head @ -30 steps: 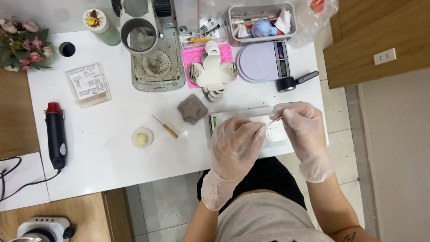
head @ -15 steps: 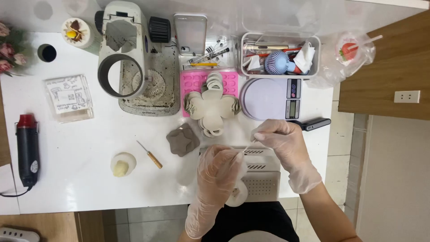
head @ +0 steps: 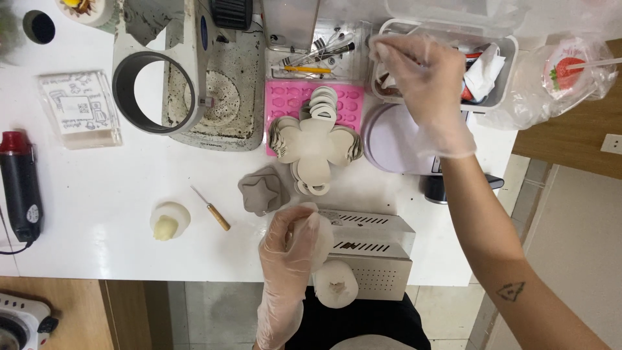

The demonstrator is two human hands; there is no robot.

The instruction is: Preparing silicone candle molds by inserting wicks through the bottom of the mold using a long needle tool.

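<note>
Left hand [head: 295,243] grips a soft, light clay lump [head: 319,241] (best pinched gently) above the perforated box [head: 376,259]; right hand [head: 421,78] reaches into the tool tray [head: 502,71] beyond it, its grasp unclear.

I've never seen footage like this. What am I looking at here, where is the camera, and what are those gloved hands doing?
There is no machine here: a person works with two gloved hands, filmed by a camera worn on the head, looking straight down at a white table.

The left hand holds a pale rounded piece, near a perforated white box at the table's near edge. The right hand reaches into a clear container of small tools at the far side; whether it grips anything cannot be told.

Also on the table: pale flower-shaped pieces on a pink mould, a grey lump, a wooden-handled tool, a grey-ringed machine and a red-and-black heat tool.
</note>
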